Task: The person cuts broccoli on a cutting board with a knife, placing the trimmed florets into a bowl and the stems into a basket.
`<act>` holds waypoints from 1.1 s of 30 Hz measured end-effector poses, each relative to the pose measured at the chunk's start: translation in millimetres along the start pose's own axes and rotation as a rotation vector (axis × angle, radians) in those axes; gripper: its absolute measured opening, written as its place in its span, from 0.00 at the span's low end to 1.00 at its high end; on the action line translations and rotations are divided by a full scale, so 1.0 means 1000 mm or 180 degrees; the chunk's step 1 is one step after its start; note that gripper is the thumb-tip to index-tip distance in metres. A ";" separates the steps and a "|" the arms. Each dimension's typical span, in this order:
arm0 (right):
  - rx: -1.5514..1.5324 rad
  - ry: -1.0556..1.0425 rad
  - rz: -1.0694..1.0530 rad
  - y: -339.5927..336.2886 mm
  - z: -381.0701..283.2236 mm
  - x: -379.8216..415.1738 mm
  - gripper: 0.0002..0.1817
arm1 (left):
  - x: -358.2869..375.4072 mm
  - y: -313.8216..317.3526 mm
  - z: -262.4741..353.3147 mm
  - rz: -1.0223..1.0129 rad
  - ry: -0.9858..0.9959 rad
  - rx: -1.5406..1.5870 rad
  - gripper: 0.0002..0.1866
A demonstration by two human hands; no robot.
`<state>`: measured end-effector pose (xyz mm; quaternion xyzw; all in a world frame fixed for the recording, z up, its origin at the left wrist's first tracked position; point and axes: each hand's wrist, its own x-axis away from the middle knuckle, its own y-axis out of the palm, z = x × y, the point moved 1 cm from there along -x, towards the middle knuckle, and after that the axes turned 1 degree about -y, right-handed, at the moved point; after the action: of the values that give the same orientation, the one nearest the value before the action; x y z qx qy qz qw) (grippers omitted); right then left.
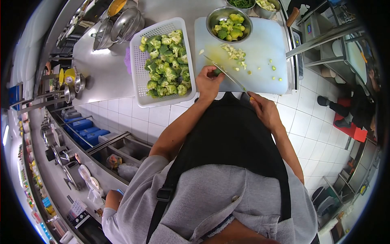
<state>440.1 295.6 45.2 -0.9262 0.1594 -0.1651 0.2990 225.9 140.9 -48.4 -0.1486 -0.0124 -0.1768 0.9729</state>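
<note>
My right hand [265, 109] is wrapped round the handle of a kitchen knife [228, 75], whose blade slants up and left over the near edge of the white cutting board [268, 49]. Against the blade, my left hand [209, 82] pinches a green broccoli piece [217, 71], mostly hidden by the fingers. Pale chopped stem bits [233, 52] lie beyond the blade, with smaller scraps to the right. At the board's far side stands a metal bowl [209, 25] of broccoli florets [232, 30]. Left of the board, a white perforated basket [141, 87] holds many more broccoli florets [166, 65].
Two more metal bowls, one with green strips [241, 3] and one with pale cubes [266, 5], stand at the back. Metal strainers [126, 25] sit on the steel counter [95, 73] at left. Another person's legs [341, 112] show at right beside a red object [352, 129].
</note>
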 end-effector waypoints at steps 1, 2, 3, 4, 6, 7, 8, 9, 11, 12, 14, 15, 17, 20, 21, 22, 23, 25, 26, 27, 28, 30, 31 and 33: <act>-0.0015 0.0001 -0.0021 0.000 -0.001 -0.001 0.18 | 0.000 -0.001 0.001 -0.0001 0.0019 0.0001 0.19; -0.0030 0.0001 -0.0041 -0.001 -0.003 -0.003 0.18 | 0.000 -0.001 0.001 -0.0003 0.0039 0.0003 0.20; -0.0047 0.0002 -0.0057 -0.001 -0.005 -0.005 0.18 | -0.001 0.000 -0.001 0.0002 0.0037 0.0023 0.19; -0.0139 0.0032 -0.0057 0.000 -0.007 -0.008 0.18 | -0.002 0.001 -0.003 0.0006 0.0039 0.0042 0.19; -0.0328 0.0092 -0.0044 0.002 -0.011 -0.015 0.18 | -0.003 0.001 0.000 -0.0029 0.0042 0.0105 0.18; -0.0352 -0.0066 0.0037 0.007 -0.004 -0.020 0.18 | -0.001 0.001 0.006 -0.0068 0.0038 0.0149 0.18; -0.0371 -0.0226 0.0118 0.018 0.008 -0.028 0.18 | 0.000 0.000 0.011 -0.0106 0.0035 0.0195 0.17; -0.0390 -0.0390 0.0196 0.020 0.006 -0.034 0.18 | 0.000 0.001 0.011 -0.0126 0.0031 0.0192 0.17; -0.0717 0.0328 -0.0205 0.013 0.008 -0.039 0.18 | 0.000 -0.001 0.012 -0.0152 0.0028 0.0179 0.18; -0.0880 0.0679 -0.0402 0.007 0.004 -0.041 0.18 | 0.000 -0.003 0.014 -0.0326 -0.0150 0.0594 0.18; -0.0965 0.0788 -0.0282 0.000 0.002 -0.038 0.18 | 0.003 -0.009 0.016 -0.0683 -0.0523 0.1427 0.18; -0.1005 0.0843 -0.0236 -0.003 0.002 -0.036 0.18 | 0.006 -0.015 0.028 -0.0841 -0.0986 0.1964 0.17; -0.1016 0.0923 -0.0258 -0.006 0.007 -0.034 0.18 | 0.008 -0.026 0.067 -0.1109 -0.1905 0.3029 0.16; -0.1048 0.0958 -0.0278 -0.007 0.005 -0.033 0.18 | 0.000 -0.034 0.070 -0.1498 -0.2147 0.3496 0.18; -0.1058 0.0960 -0.0274 -0.006 0.004 -0.033 0.18 | -0.001 -0.035 0.074 -0.1438 -0.2272 0.3569 0.19; -0.1014 0.0950 -0.0301 -0.006 0.004 -0.034 0.18 | -0.004 -0.036 0.071 -0.1622 -0.2319 0.3849 0.19; -0.0969 0.0940 -0.0327 -0.005 0.005 -0.035 0.18 | -0.006 -0.038 0.066 -0.1811 -0.2361 0.4128 0.19; -0.0915 0.0903 -0.0313 -0.004 0.006 -0.035 0.18 | -0.008 -0.041 0.068 -0.1991 -0.2398 0.4469 0.20; -0.0908 0.0871 -0.0281 -0.003 0.007 -0.034 0.18 | -0.009 -0.042 0.068 -0.1970 -0.2394 0.4531 0.20; -0.0907 0.0822 -0.0253 -0.001 0.007 -0.035 0.18 | -0.011 -0.047 0.070 -0.1942 -0.2372 0.4587 0.20; -0.0914 0.0790 -0.0208 0.002 0.007 -0.035 0.18 | -0.017 -0.055 0.071 -0.1840 -0.2205 0.4519 0.20; -0.0926 0.0734 -0.0115 0.006 0.010 -0.034 0.18 | -0.035 -0.073 0.073 -0.1637 -0.1884 0.4382 0.20; -0.0825 0.0763 -0.0158 0.007 0.012 -0.034 0.18 | -0.049 -0.086 0.071 -0.1599 -0.1651 0.4412 0.19; -0.0787 0.0712 -0.0151 0.009 0.012 -0.034 0.18 | -0.075 -0.110 0.071 -0.0909 -0.1427 0.3927 0.18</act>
<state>412.5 308.6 23.3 -0.9353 0.1889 -0.2533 0.1592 119.2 89.5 44.9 0.4046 -0.3325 -0.2292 0.8205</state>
